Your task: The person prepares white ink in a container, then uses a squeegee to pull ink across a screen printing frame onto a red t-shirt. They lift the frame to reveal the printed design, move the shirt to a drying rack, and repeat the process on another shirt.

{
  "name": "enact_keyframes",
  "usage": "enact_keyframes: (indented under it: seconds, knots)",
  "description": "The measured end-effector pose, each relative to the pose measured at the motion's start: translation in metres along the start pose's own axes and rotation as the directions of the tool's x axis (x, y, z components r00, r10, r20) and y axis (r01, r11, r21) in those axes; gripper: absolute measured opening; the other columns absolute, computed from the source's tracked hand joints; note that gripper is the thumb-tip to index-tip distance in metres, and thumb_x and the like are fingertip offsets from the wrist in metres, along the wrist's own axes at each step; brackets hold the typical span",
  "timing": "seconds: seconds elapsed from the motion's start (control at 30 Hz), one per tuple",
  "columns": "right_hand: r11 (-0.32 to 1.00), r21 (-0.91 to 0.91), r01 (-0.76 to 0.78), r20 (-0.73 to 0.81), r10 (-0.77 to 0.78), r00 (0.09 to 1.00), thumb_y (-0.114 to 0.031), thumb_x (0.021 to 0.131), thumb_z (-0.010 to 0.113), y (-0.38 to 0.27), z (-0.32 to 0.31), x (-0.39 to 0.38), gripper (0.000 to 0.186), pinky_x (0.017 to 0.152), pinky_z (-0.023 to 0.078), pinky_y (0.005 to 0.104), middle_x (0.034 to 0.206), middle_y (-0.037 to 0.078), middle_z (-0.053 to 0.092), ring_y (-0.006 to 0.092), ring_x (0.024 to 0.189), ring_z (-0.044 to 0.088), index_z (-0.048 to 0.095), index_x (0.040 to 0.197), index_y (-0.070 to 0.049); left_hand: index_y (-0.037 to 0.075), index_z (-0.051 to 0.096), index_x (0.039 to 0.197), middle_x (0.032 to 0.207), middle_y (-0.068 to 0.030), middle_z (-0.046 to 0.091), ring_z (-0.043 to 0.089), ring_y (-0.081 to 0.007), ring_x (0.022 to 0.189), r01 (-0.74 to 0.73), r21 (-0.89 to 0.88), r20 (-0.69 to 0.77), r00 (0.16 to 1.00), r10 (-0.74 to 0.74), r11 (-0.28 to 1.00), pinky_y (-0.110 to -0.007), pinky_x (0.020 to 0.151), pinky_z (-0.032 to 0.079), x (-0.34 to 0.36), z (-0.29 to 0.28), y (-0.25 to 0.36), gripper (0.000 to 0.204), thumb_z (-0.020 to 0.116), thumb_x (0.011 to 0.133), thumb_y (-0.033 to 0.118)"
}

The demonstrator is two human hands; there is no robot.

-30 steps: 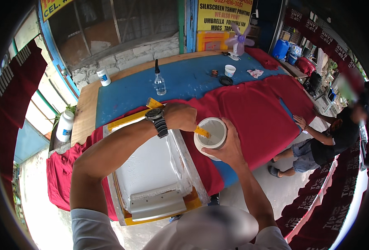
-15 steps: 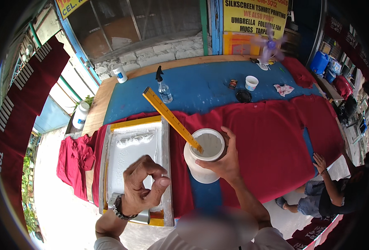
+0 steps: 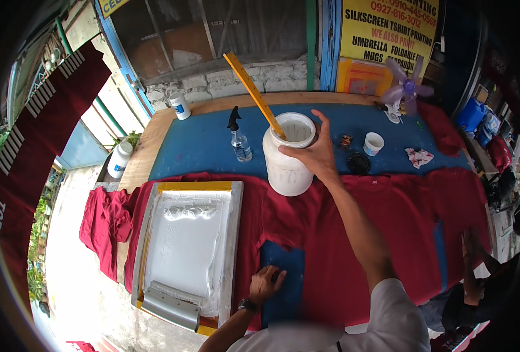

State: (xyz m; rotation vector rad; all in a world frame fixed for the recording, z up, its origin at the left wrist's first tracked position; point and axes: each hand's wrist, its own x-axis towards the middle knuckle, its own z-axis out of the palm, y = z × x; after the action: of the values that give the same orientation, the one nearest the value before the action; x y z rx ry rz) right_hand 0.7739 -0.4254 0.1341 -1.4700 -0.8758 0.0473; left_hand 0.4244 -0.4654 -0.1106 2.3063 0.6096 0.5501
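My right hand [image 3: 318,149] is closed on the rim and side of a wide-mouthed white plastic jar [image 3: 289,170], held up over the far edge of the red shirts. A yellow ruler-like stick [image 3: 251,91] leans out of its mouth. Below, my left hand [image 3: 266,286] lies with fingers extended on the blue tabletop, beside the shirt edge, holding nothing. To its left is a printing screen [image 3: 236,234], a frame with white ink smeared over its mesh. A metal-bladed squeegee [image 3: 172,308] lies across its near end.
Red shirts [image 3: 371,246] are spread along the blue table [image 3: 195,135]. Farther back stand a spray bottle [image 3: 240,144], a white tub [image 3: 374,144], a dark lid [image 3: 358,163], a crumpled cloth [image 3: 419,156] and a purple fan [image 3: 408,88]. Another person's hands [image 3: 470,249] are at the right.
My right hand has moved the jar away from me, toward the table's far side. My left hand has dropped from above the screen to the tabletop on its right.
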Motion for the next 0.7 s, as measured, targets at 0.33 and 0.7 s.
enact_keyframes:
  seconds: [0.33,0.7]
  knots:
    - [0.991,-0.129,0.027,-0.051,-0.034,0.998,-0.035,0.061,0.106,0.122,0.046,0.098,0.129,0.117,0.049,0.0481,0.142,0.024,0.062,0.0383,0.137,0.061,0.027,0.161,-0.007,0.008,0.068,0.089,0.077,-0.0096,0.067,0.068,-0.0310,0.068,-0.018,0.019,0.063,0.998,0.017,1.000,-0.045,0.059,0.055,0.009,-0.005,0.009,0.023,0.080,0.097,0.025]
    - [0.992,-0.106,0.074,0.040,-0.071,0.997,-0.061,0.059,0.104,0.146,0.025,0.093,0.158,0.128,0.037,0.0557,0.164,0.037,0.039,0.0507,0.154,0.042,0.010,0.172,-0.004,0.008,0.068,0.088,0.075,-0.0094,0.066,0.067,-0.0311,0.065,-0.017,0.022,0.037,0.999,0.017,1.000,-0.044,0.058,0.053,0.009,-0.004,0.011,0.019,0.081,0.096,0.019]
